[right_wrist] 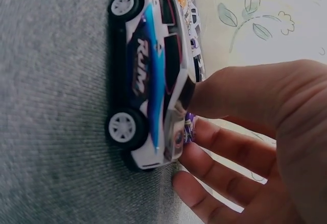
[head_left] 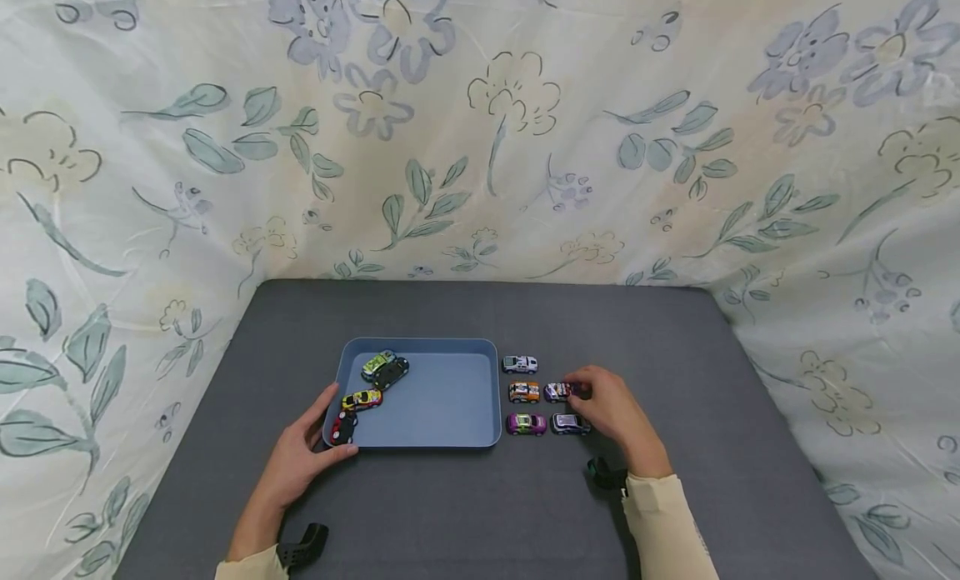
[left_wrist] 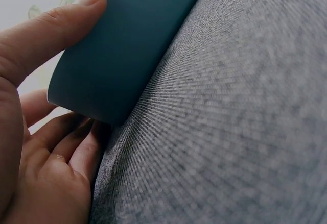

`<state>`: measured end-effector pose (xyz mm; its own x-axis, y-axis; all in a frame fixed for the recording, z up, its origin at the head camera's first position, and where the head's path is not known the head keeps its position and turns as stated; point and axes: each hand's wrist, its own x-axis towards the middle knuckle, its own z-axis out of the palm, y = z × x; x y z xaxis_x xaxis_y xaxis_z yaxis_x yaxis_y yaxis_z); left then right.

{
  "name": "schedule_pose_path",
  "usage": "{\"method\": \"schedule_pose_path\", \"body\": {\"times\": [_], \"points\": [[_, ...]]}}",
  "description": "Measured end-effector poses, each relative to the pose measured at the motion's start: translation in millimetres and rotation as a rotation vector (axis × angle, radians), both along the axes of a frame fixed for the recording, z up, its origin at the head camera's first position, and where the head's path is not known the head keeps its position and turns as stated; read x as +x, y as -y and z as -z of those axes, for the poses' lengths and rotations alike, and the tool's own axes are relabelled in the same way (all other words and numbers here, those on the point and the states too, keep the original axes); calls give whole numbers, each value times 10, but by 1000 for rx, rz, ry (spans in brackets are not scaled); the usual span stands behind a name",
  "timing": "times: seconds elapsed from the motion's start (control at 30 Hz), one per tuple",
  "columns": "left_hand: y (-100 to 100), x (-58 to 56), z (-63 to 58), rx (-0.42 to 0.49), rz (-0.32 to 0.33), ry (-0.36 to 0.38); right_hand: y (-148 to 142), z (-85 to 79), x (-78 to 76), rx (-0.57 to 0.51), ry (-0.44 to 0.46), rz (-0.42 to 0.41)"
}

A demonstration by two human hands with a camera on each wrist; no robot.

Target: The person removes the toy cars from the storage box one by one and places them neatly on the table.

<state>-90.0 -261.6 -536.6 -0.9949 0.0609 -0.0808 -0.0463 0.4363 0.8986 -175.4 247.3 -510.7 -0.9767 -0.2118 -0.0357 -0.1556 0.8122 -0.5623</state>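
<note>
My left hand (head_left: 296,463) grips the near left corner of a blue tray (head_left: 427,442), thumb along its front wall and fingers at its left side; the left wrist view shows the thumb on the tray wall (left_wrist: 117,55). At the right, my right hand (head_left: 607,405) pinches the right end of a purple-and-white toy car (head_left: 557,392), mostly hidden by the fingers in the right wrist view. Just in front of that hand stands a white, blue and black toy car (right_wrist: 153,76). Inside the tray, toward the left, lie a green car (head_left: 377,363), a black car (head_left: 392,373), a yellow car (head_left: 362,399) and a red-and-black car (head_left: 344,427).
Between the tray and my right hand stand a white car (head_left: 520,364), an orange car (head_left: 523,392) and a purple-and-green car (head_left: 527,424). A grey cloth (head_left: 450,513) covers the table. Flower-patterned fabric (head_left: 480,147) hangs behind and at both sides.
</note>
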Motion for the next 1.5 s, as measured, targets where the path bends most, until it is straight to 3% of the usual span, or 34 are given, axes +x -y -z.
{"method": "schedule_pose_path", "body": {"times": [0.13, 0.27, 0.43, 0.53, 0.7, 0.9, 1.2, 1.5], "points": [[-3, 0, -6, -3, 0, 3, -15, 3, -3, -6, -19, 6], [-1, -3, -2, -6, 1, -5, 43, -45, 29, -24, -98, 55], [-7, -2, -19, 13, -1, -9, 358, -183, 100, -116, -219, 160], [-15, 0, -33, 14, -2, -6, 627, -256, 140, -201, -244, 174], [-1, 8, -36, 8, -7, 7, 1138, -317, 204, -287, -204, 86], [4, 3, -28, 1, -4, -3, 1656, -398, 263, -266, -135, -53], [18, 5, -1, 2, 4, -19, 2055, -391, 253, -208, -38, -146], [9, -4, -22, 13, 15, -30, 2352, -321, 251, -177, -28, -242]]}}
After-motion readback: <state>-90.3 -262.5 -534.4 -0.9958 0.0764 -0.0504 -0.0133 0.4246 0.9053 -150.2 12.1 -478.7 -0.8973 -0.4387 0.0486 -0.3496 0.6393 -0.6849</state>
